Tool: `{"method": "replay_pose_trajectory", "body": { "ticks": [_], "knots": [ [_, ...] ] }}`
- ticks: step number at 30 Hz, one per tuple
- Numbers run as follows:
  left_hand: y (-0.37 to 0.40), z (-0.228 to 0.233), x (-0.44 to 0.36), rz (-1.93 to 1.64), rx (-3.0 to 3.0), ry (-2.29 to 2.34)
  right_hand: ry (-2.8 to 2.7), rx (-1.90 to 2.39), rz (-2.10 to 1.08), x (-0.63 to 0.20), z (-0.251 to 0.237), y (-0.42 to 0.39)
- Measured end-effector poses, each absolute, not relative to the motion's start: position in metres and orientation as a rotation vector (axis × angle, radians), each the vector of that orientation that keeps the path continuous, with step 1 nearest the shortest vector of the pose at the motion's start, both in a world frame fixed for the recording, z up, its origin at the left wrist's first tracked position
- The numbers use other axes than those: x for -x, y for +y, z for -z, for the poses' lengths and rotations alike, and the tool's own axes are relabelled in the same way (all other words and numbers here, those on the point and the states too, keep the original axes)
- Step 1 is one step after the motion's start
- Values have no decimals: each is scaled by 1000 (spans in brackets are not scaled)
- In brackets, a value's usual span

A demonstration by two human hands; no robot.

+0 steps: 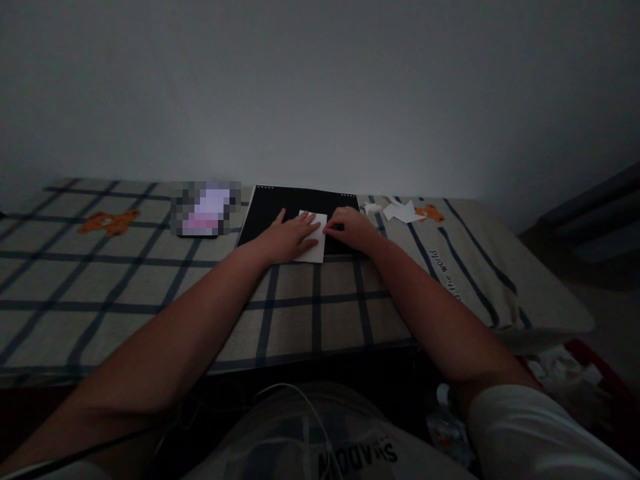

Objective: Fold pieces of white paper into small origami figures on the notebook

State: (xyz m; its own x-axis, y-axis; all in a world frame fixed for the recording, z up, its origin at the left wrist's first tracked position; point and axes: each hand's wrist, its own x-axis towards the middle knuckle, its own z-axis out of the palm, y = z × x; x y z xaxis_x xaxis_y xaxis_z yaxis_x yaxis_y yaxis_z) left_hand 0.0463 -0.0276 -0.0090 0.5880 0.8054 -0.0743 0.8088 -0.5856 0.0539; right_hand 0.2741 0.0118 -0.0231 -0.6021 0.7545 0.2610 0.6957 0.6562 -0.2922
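Observation:
A small white sheet of paper (316,252) lies on a black board or pad (265,210) with a row of punched holes along its far edge. The paper's near end reaches slightly past the board's near edge. My left hand (293,239) rests flat on the paper, fingers spread, covering much of its left and middle. At the paper's right edge, the thumb and fingertips of my right hand (353,228) are pinched together on the edge. Whether anything else sits in that pinch is too small to see.
A phone (207,210), its screen blurred, stands left of the board. Loose white paper pieces (403,212) lie to the right on the checked tablecloth (310,307). A plain wall (320,93) rises behind. Below the table's right side are a clear bottle (447,427) and a white cable (305,397).

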Motion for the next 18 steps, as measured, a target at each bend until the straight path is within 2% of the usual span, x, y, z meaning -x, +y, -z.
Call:
{"method": "replay_pose_trajectory", "body": {
  "ticks": [18],
  "knots": [
    [-28, 8, -47, 67, -2710, 1366, -2476, 1162, -200, -279, 28, 17]
  ]
}}
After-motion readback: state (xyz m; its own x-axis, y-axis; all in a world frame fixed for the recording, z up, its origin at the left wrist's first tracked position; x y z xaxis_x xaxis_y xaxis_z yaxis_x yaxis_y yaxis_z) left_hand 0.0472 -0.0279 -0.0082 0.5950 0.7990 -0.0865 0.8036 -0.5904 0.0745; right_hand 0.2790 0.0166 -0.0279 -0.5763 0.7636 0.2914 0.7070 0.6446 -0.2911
